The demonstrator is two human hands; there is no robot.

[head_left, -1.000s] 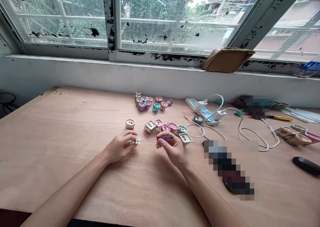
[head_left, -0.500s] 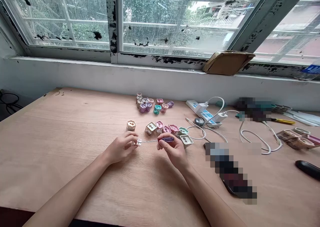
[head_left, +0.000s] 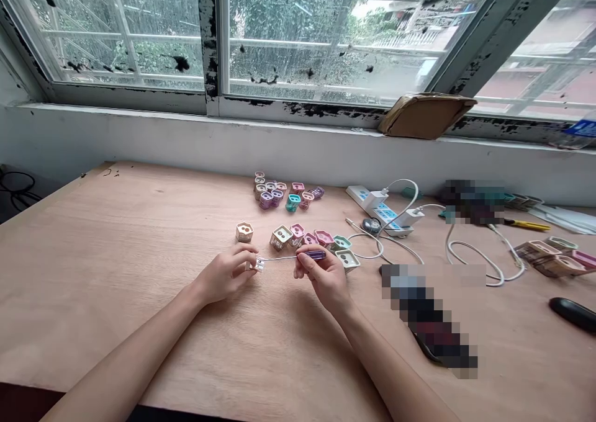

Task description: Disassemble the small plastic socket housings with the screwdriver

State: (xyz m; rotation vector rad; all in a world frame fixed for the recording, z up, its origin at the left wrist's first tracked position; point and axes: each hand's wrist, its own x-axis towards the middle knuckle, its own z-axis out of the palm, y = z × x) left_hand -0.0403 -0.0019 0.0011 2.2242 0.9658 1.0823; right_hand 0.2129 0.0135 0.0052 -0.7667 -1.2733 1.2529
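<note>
My left hand [head_left: 224, 274] is closed on a small metal part [head_left: 257, 264], held just above the wooden table [head_left: 116, 267]. My right hand [head_left: 323, 276] pinches the purple handle of a thin screwdriver [head_left: 311, 255]. Its shaft runs left and its tip meets the metal part. Just beyond my hands lies a row of small coloured plastic sharpener shells [head_left: 321, 239], with a single beige shell [head_left: 244, 231] apart on the left.
A second cluster of coloured shells [head_left: 285, 193] sits farther back. A white power strip [head_left: 379, 208] with white cables [head_left: 470, 254] lies to the right, more shells [head_left: 552, 254] at far right, a black object [head_left: 572, 313] near the right edge, cardboard [head_left: 423, 115] on the windowsill.
The screwdriver handle has tipped up slightly in my right hand; its tip stays on the metal part. The camera view has shifted a little. My left hand has not moved.
</note>
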